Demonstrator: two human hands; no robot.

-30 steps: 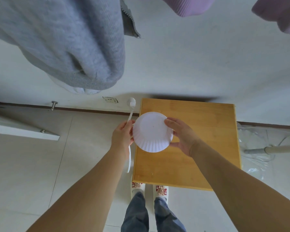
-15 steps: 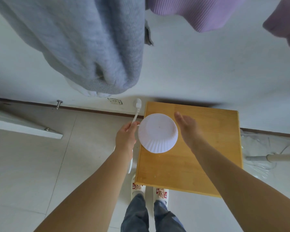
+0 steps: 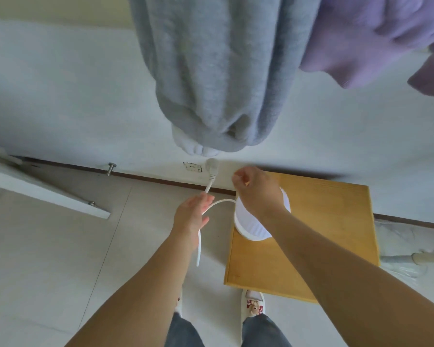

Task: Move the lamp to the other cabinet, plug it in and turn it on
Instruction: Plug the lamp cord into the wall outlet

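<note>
Lamp (image 3: 254, 227) now stands by itself on the wooden cabinet (image 3: 336, 229), near its left edge; a second ago both hands cupped its white shade. The right hand (image 3: 257, 194) has left the shade and reaches over it toward the wall, fingers curled, on what cannot be told. The left hand (image 3: 192, 217) has dropped to the white cord (image 3: 217, 204), pinching it loosely below the plug (image 3: 212, 167), which hangs just beside the wall socket (image 3: 192, 167). Moving looks finished; plugging in comes next.
</note>
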